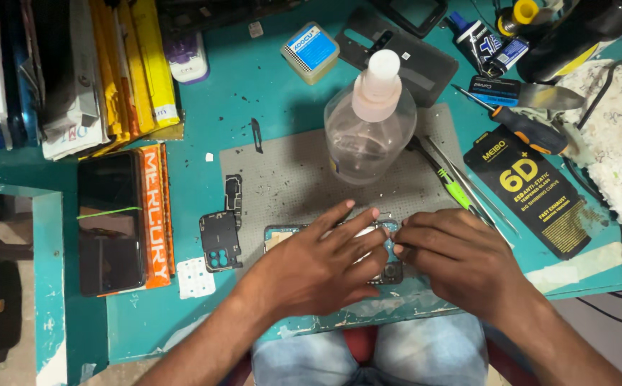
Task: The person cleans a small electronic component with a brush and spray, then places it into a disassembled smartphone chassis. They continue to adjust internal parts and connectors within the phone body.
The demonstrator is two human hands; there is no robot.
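Left hand (321,268) lies flat, fingers spread, pinning the opened phone (389,270) to the grey mat (289,171). Right hand (454,250) pinches at its top edge; contents of pinch hidden. Removed inner cover (220,239) left of the hands: disassembly underway, unfinished.

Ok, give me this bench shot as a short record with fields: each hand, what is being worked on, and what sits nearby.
left hand: flat on the opened phone, fingers spread
right hand: fingertips pinched at the phone's right edge
surface: grey mat on a teal table
behind hands: clear plastic bottle, upright
left of hands: black inner cover, dark phone
right of hands: tweezers, screwdriver
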